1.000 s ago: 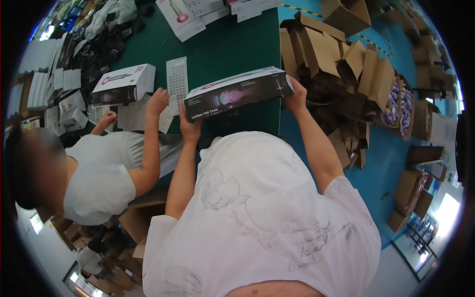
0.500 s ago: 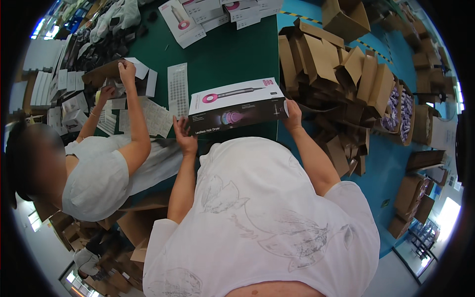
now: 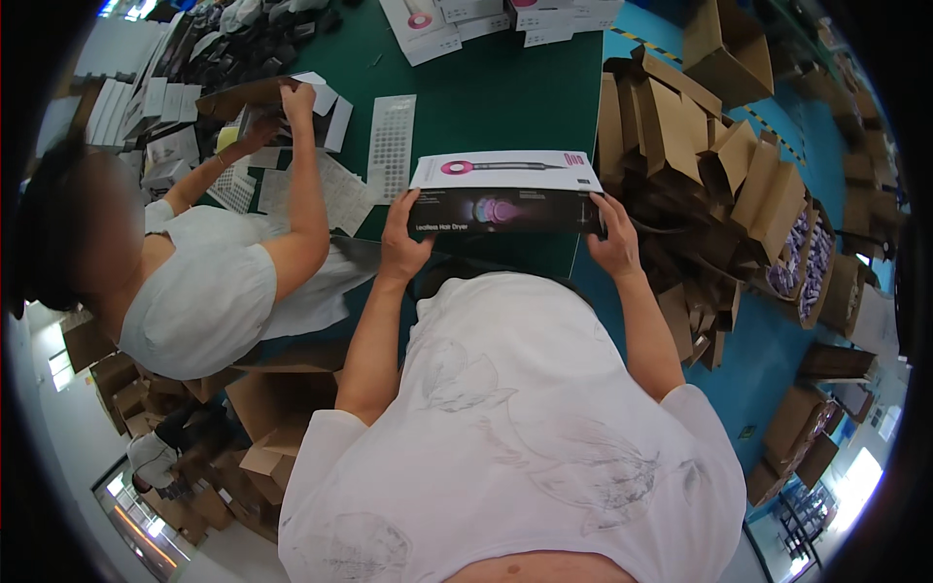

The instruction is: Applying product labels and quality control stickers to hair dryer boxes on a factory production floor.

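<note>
A long hair dryer box, white on top and black along the side facing me, lies level between my hands at the near edge of the green table. My left hand grips its left end, and my right hand clasps its right end. Just beyond the left end lies a pale sheet of round stickers. More white hair dryer boxes are stacked at the table's far side.
At my left a co-worker handles an open box beside printed sheets. Flattened and open brown cartons crowd the floor to my right. Another open carton stands at lower left. Dark parts are heaped at the far left.
My left hand has closed on the box's left end, where its fingers were spread before. The box has turned level, with more of its black side toward me. My view has shifted left.
</note>
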Tool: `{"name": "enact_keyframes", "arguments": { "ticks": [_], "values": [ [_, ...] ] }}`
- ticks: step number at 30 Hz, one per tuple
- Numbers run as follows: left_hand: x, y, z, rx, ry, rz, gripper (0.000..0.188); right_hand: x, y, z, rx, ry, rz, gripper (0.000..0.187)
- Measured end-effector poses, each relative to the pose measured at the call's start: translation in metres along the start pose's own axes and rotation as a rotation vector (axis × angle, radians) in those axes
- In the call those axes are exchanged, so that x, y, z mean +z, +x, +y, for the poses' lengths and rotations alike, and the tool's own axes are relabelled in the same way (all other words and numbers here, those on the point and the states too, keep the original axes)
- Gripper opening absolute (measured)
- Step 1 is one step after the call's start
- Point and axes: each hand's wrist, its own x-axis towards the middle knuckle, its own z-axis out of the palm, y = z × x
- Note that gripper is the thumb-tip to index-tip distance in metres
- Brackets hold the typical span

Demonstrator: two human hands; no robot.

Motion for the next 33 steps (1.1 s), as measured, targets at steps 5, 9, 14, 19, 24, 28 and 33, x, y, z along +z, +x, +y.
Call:
{"name": "enact_keyframes", "arguments": {
  "ticks": [5, 9, 14, 19, 24, 28, 33],
  "values": [
    [0.008, -0.034, -0.019, -0.099, 0.032, -0.180, 0.068, 0.020, -0.024, 0.013, -0.075, -0.115, -0.071, 0.073],
    [0.022, -0.063, -0.027, -0.130, 0.231, -0.316, 0.081, 0.027, -0.037, 0.014, -0.016, -0.123, -0.147, 0.075],
    [0.025, -0.060, -0.039, -0.099, 0.093, -0.176, 0.060, 0.021, -0.047, 0.015, -0.115, -0.139, -0.159, 0.067],
    [0.037, -0.034, -0.061, -0.417, -0.073, -0.121, 0.033, 0.058, -0.043, 0.039, 0.172, -0.040, 0.072, 0.044],
    [0.045, -0.029, -0.079, -0.528, -0.357, -0.047, 0.051, 0.087, -0.036, 0.061, 0.506, 0.619, 0.013, 0.059],
    [0.045, -0.033, -0.086, -0.436, -0.326, -0.150, 0.062, 0.086, -0.034, 0.066, 0.624, 0.749, -0.005, 0.059],
    [0.045, -0.027, -0.074, -0.443, -0.377, -0.092, 0.051, 0.073, -0.025, 0.057, 0.746, 0.708, -0.101, 0.054]
  ]
}}
